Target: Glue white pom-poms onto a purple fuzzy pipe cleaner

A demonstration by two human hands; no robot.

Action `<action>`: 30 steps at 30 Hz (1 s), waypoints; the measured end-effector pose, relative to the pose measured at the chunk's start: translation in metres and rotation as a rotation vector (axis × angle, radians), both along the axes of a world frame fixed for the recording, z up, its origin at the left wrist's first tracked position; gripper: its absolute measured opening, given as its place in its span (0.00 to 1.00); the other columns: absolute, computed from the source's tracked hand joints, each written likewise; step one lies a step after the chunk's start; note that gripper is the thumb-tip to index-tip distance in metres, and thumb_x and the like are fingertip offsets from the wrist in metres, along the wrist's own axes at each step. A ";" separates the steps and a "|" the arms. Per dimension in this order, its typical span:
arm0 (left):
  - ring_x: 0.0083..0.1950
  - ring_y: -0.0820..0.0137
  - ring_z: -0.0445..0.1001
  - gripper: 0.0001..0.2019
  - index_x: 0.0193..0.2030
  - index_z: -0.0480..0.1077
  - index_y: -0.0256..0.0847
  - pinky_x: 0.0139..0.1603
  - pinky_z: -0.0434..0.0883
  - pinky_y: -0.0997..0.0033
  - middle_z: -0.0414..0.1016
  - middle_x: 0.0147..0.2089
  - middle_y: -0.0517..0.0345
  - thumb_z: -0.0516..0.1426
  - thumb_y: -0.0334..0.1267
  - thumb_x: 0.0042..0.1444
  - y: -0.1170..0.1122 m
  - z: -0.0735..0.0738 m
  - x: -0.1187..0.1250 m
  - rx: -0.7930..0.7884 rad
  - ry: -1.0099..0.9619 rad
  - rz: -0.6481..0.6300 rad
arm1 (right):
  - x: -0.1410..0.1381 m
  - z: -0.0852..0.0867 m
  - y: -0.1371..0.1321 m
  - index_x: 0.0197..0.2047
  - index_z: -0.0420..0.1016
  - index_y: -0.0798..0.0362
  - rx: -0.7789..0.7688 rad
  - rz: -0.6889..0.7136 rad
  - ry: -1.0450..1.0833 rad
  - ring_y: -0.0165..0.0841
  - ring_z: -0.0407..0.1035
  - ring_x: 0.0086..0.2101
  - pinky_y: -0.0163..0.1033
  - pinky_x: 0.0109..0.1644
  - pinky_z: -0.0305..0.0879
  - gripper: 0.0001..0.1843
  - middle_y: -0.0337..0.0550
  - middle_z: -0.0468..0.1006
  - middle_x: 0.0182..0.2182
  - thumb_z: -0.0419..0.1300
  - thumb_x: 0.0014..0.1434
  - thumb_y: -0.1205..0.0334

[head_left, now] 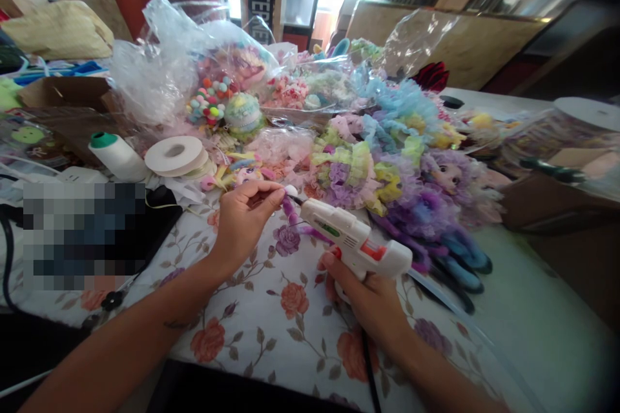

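Note:
My right hand (363, 297) is wrapped round the handle of a white hot glue gun (339, 226), which points up and to the left. A clear glue stick (436, 290) trails out of its back end. In a pinch between thumb and fingers, my left hand (249, 216) holds a small white ball (291, 190) right by the dark nozzle; whether the two touch I cannot tell. Just below the nozzle a purple fuzzy strip (291, 214) shows, partly behind the gun. Beyond my hands lies a doll's face (248, 174) with coloured trim.
Ruffled pastel trims (346, 168), a purple-haired doll (443, 174) and clear plastic bags (155, 71) heap up at the back. To the left are a thread cone (116, 156), a ribbon spool (174, 155) and a power strip (80, 175). A cardboard box (557, 206) stands at right.

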State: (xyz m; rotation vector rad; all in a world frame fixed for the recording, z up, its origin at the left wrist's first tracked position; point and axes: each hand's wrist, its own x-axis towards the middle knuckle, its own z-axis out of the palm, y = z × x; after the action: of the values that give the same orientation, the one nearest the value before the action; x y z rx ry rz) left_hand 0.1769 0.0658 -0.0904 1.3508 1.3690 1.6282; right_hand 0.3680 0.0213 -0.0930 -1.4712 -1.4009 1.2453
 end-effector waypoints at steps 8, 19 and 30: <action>0.34 0.69 0.76 0.06 0.35 0.78 0.40 0.36 0.74 0.72 0.79 0.33 0.57 0.63 0.39 0.54 -0.001 0.001 0.000 0.001 0.027 0.002 | -0.001 0.001 0.000 0.23 0.70 0.51 0.018 -0.004 0.018 0.29 0.61 0.17 0.35 0.22 0.58 0.19 0.37 0.70 0.13 0.62 0.56 0.47; 0.32 0.72 0.75 0.06 0.35 0.78 0.38 0.35 0.74 0.74 0.79 0.32 0.57 0.63 0.38 0.53 0.001 0.000 -0.001 0.004 -0.057 -0.009 | 0.002 0.000 0.001 0.41 0.77 0.50 -0.039 0.013 -0.011 0.31 0.66 0.21 0.38 0.27 0.61 0.18 0.38 0.74 0.21 0.62 0.55 0.46; 0.32 0.74 0.75 0.07 0.34 0.80 0.40 0.36 0.74 0.76 0.80 0.31 0.58 0.66 0.40 0.51 -0.002 -0.003 0.005 -0.142 -0.211 -0.256 | 0.006 0.009 0.019 0.46 0.76 0.51 0.051 -0.098 0.346 0.26 0.64 0.19 0.34 0.23 0.62 0.20 0.35 0.76 0.23 0.68 0.51 0.54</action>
State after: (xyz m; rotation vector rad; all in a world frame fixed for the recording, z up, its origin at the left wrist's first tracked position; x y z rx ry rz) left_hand 0.1818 0.0638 -0.0933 1.1806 1.1154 1.4297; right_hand 0.3744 0.0401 -0.0841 -1.2055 -1.1092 1.3179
